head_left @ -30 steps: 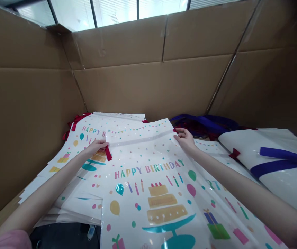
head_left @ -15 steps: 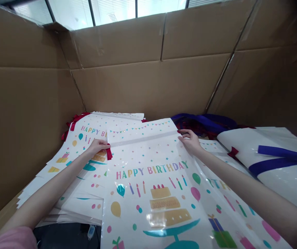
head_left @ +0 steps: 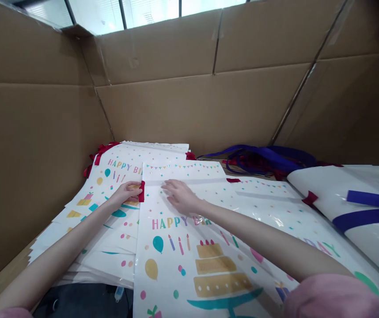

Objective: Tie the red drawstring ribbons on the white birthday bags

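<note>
A white glossy sheet (head_left: 176, 194) printed HAPPY BIRTHDAY, with a tiered cake and balloons, lies in front of me. My left hand (head_left: 128, 193) pinches the short red ribbon (head_left: 142, 191) at its left edge. Above the sheet's upper part, my right hand (head_left: 181, 195) has its fingers stretched toward the left and holds nothing; whether it touches the surface I cannot tell. Another red ribbon (head_left: 233, 180) sticks out at the sheet's right edge. To the left lies a stack of like printed sheets (head_left: 156, 152), and more printed sheets (head_left: 272, 205) lie to the right.
Cardboard walls (head_left: 176, 106) rise behind and on both sides. Blue straps (head_left: 265, 154) lie in a tangle at the back. At the right is a folded white sheet (head_left: 368, 181) with a blue band (head_left: 371, 216). A dark object (head_left: 83, 300) sits at the lower left.
My right hand has let go of the sheet's right edge and moved left across its top. The left hand stays at the red ribbon. The camera view has shifted slightly.
</note>
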A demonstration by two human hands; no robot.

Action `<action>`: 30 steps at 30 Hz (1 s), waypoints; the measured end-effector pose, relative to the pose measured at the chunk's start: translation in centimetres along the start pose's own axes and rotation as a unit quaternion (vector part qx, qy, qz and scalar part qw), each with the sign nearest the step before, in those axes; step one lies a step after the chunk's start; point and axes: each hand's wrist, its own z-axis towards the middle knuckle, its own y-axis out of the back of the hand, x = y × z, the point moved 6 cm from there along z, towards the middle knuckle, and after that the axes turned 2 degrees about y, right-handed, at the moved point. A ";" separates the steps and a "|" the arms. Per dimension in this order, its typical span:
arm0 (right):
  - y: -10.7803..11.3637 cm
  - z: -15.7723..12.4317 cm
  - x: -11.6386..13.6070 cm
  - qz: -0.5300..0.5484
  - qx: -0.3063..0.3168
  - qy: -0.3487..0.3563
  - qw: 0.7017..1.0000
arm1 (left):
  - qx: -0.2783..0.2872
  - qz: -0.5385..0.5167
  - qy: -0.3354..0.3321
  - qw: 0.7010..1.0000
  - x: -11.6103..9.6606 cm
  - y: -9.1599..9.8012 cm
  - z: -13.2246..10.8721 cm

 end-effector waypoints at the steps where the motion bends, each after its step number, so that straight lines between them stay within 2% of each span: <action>1: -0.8 0.8 0.9 0.002 0.013 0.009 1.000 | 0.002 -0.003 -0.002 1.000 0.1 -0.1 -0.3; 4: -2.2 2.7 2.2 0.006 0.034 0.016 0.999 | -0.017 -0.021 -0.007 1.000 0.7 0.0 -0.5; 7: -3.2 3.7 2.2 -0.007 0.059 0.006 0.998 | -0.030 -0.029 -0.008 0.999 1.2 0.1 -0.4; 15: -5.2 3.4 0.9 -0.043 0.072 0.002 0.996 | -0.016 -0.013 0.000 1.000 1.7 0.2 -0.2; 20: -5.5 3.2 0.8 -0.058 0.061 0.007 0.996 | -0.013 -0.022 0.004 1.000 1.7 -0.3 -0.5; 30: -5.5 2.9 1.8 -0.038 0.080 0.073 0.993 | -0.013 0.000 0.022 1.000 1.7 -0.5 -0.2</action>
